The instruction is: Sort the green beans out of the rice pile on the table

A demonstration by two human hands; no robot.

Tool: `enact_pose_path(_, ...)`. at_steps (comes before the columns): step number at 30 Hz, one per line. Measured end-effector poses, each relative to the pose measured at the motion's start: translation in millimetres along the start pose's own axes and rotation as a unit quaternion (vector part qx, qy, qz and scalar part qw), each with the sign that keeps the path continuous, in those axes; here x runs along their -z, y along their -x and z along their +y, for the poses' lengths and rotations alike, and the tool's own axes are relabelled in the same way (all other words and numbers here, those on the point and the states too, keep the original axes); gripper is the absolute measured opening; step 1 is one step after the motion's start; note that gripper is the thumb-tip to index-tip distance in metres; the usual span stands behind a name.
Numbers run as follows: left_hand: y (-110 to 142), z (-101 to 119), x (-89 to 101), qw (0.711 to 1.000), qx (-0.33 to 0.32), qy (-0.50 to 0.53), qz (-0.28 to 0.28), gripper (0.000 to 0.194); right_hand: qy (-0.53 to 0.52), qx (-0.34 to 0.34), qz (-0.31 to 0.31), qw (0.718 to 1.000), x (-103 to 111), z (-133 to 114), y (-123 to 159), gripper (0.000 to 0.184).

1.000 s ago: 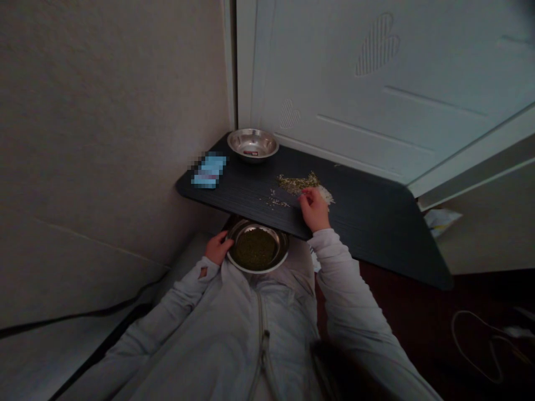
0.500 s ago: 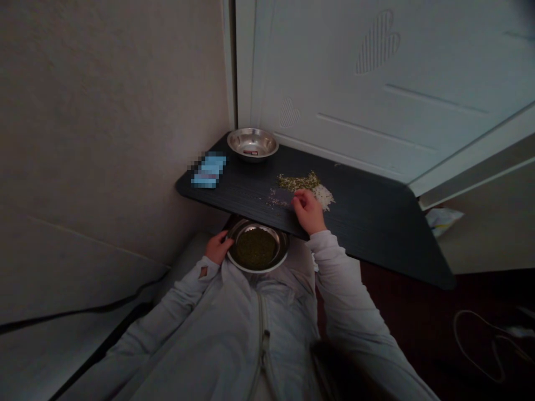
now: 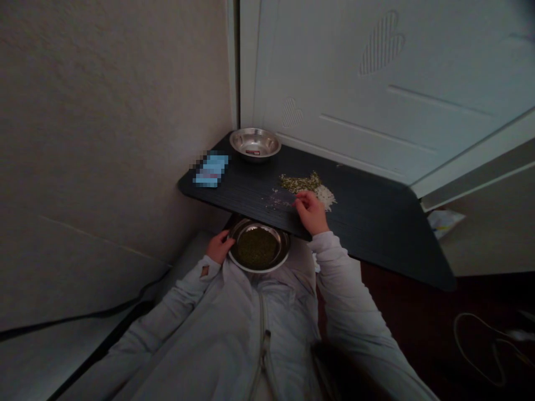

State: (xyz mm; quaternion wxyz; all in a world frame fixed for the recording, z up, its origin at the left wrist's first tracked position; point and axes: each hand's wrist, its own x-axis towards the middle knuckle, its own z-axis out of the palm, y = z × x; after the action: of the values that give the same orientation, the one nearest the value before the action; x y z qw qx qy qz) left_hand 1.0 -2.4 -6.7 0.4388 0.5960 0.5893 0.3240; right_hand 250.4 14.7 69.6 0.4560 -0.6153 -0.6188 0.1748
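Observation:
A metal bowl [image 3: 273,264] of green beans [image 3: 257,248], likely mung beans, rests on my lap, partly under the table's edge. My left hand [image 3: 219,248] grips its left rim. Over the dark tabletop, my right hand [image 3: 311,214] is closed, thumb and fingers curled together at the near side of a grain pile; whatever they hold is too small to make out. Beside that hand lie white rice-like grains [image 3: 326,196], and behind it spreads a patch of green beans mixed with white grains [image 3: 298,182]. A few stray white grains [image 3: 273,200] are scattered to its left.
On the black folding table [image 3: 376,223] a second metal bowl [image 3: 256,146] stands at the back left. A phone with a lit, blurred screen [image 3: 211,170] lies near the left corner. A wall [image 3: 125,111] and a white door [image 3: 334,67] border the table. A cable [image 3: 460,340] lies on the floor.
The view has shifted very slightly. My right hand stays beside the grains with its fingers together, and my left hand keeps hold of the bowl.

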Motion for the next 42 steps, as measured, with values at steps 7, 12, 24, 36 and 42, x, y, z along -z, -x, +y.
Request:
enact_pose_path(7,0.9,1.9,0.8,1.0,-0.004,-0.018,0.004,0.038,0.002,-0.018,0.002,1.0,2.1,-0.6,2.4,0.016)
enact_pose_path(12,0.4,0.1,0.8,1.0,-0.01,-0.005,-0.001,0.038,0.017,-0.018,-0.015,1.0,1.6,0.5,2.4,0.017)
enact_pose_path(24,-0.4,-1.2,1.6,1.0,-0.009,-0.027,0.003,0.037,-0.006,-0.047,0.003,0.999,4.0,-2.7,4.2,0.016)
enact_pose_path(36,2.1,4.3,2.1,0.999,0.004,-0.035,0.007,0.038,0.083,-0.098,0.136,0.982,17.9,8.0,5.6,0.014)
enact_pose_path(42,1.4,0.0,0.8,1.0,0.002,-0.014,0.006,0.039,0.116,-0.098,0.086,0.985,20.0,4.0,15.8,0.016)
